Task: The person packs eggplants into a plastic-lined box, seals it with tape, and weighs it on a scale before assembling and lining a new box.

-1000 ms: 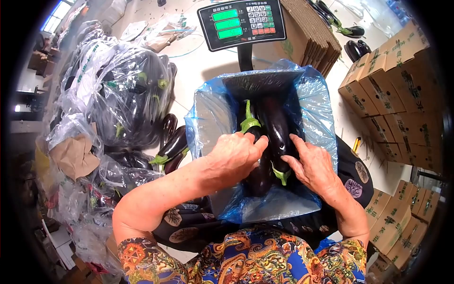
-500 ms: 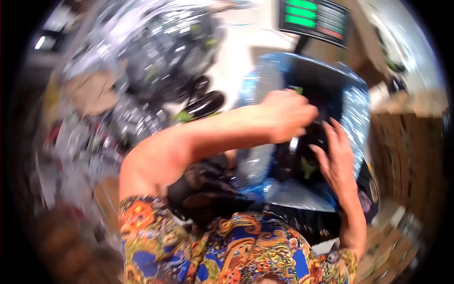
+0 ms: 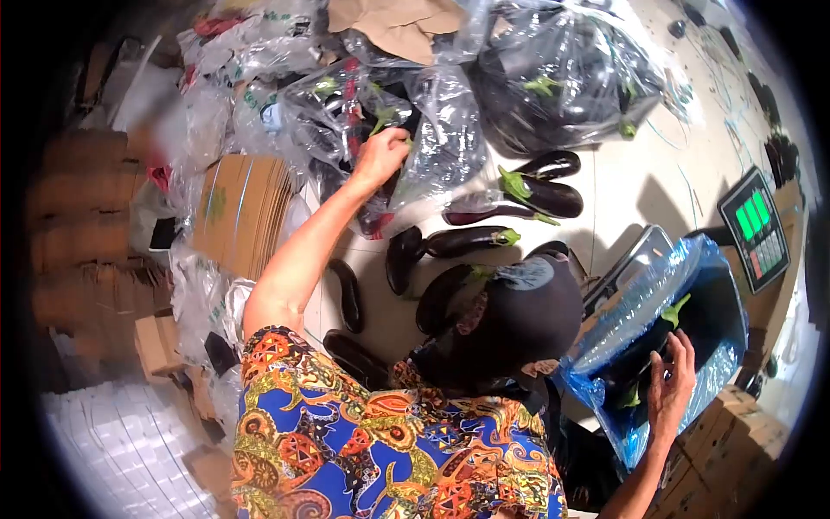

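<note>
Bagged eggplants (image 3: pixel 324 117) against left hand (image 3: pixel 380 156)

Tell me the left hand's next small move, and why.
Probably grip one eggplant in the clear bag and pull it out. The left hand is at that bag among green stems, and the right hand rests at the blue-lined box, where there looks to be room for more.

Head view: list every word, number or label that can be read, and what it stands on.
No text reads clearly.
Scale display: lit green digits and keypad keys, too small to read.
Flattened cardboard: green print, blurred.
Clear plastic bags: green lettering, blurred.
</note>
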The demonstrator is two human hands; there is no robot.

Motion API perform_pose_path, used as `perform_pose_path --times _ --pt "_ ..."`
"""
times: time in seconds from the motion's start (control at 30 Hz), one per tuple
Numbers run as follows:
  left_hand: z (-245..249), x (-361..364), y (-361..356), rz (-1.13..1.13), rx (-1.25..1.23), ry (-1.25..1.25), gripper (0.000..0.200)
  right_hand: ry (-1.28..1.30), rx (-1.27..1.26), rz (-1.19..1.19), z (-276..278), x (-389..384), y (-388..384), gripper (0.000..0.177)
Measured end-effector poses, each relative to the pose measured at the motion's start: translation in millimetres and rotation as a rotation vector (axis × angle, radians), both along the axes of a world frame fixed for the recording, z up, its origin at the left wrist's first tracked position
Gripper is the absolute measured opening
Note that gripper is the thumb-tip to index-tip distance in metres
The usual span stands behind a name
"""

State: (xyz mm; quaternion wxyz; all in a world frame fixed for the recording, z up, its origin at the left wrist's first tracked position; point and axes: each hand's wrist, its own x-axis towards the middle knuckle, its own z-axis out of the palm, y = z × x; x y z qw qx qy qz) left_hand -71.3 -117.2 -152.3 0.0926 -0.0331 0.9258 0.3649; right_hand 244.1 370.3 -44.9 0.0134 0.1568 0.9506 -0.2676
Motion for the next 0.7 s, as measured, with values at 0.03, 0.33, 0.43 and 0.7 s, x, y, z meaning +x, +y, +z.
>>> perform_pose_path --times 0.03,0.33,0.43,0.7 --pt "-19 0 -33 -0.004 -0.15 0.13 0.045 0.008 -0.009 0.045 -2 -7 -4 0.036" --pt "-6 -25 -196 0.716 -0.746 0.393 0.067 -0.059 -0.022 0.1 3 -46 -23 0.029" --pt "19 -33 -186 0.54 -0.804 0.464 0.049 -0.096 -0.021 0.073 5 -49 -25 0.029" --pt "-36 -48 -113 0.178 -0.462 0.529 0.029 -0.172 0.032 0.04 3 -57 -25 0.029"
